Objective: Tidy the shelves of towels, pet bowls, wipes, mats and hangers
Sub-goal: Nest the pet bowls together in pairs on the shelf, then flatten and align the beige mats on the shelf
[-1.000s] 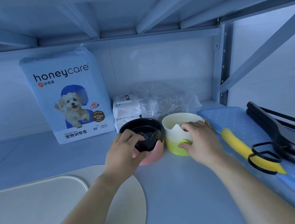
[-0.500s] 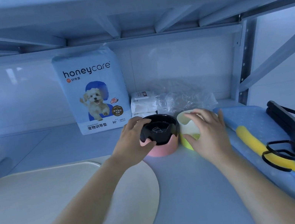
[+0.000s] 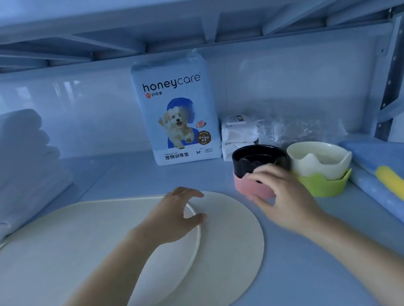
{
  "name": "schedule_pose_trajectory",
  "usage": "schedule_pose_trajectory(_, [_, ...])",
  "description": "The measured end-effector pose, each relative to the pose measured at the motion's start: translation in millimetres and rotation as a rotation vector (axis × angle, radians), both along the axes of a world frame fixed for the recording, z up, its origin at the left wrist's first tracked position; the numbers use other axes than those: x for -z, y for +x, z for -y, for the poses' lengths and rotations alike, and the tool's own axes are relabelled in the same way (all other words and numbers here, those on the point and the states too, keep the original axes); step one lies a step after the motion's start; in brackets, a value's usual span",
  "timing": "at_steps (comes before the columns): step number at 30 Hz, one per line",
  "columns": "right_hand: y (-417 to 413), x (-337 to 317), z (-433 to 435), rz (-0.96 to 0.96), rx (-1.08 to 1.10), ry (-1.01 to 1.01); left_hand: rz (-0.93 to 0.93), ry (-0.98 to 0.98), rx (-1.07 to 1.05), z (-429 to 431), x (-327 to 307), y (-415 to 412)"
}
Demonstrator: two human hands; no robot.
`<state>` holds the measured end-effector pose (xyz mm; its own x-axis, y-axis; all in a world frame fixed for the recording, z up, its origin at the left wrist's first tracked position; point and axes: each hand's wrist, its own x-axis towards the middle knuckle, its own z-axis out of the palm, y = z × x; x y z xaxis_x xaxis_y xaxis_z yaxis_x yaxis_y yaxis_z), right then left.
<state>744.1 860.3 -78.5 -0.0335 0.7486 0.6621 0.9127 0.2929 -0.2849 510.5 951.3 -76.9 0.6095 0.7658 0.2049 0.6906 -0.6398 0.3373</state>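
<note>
Your left hand (image 3: 176, 215): fingers spread, loosely curved, holding nothing, over upper mat (image 3: 78, 253) rim, left of pink bowl (image 3: 244, 186). Your right hand (image 3: 283, 195): blurred, fingers half-curled at pink bowl front; grip unclear. Green bowl (image 3: 329, 185) just right of it; pad pack (image 3: 178, 111) behind-left; towels (image 3: 6, 172) far left.

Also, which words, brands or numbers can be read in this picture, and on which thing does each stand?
"honeycare": top of the pet pad pack.
"好命家": beneath the brand.
"宠物训导垫": pack's bottom strip.
"M+": beside that.
Too blurred: the pack's round badge and small print; labels on the white wipe packs.
</note>
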Motion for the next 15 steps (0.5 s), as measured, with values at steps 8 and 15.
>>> schedule_pose_trajectory(8, [-89,11,-22,0.022,-0.114,-0.345,-0.111,-0.015,-0.017,-11,8,-73])
schedule_pose_trajectory(15, [-154,12,-44,0.044,-0.137,-0.435,-0.140,-0.053,-0.031,-18,17,-162])
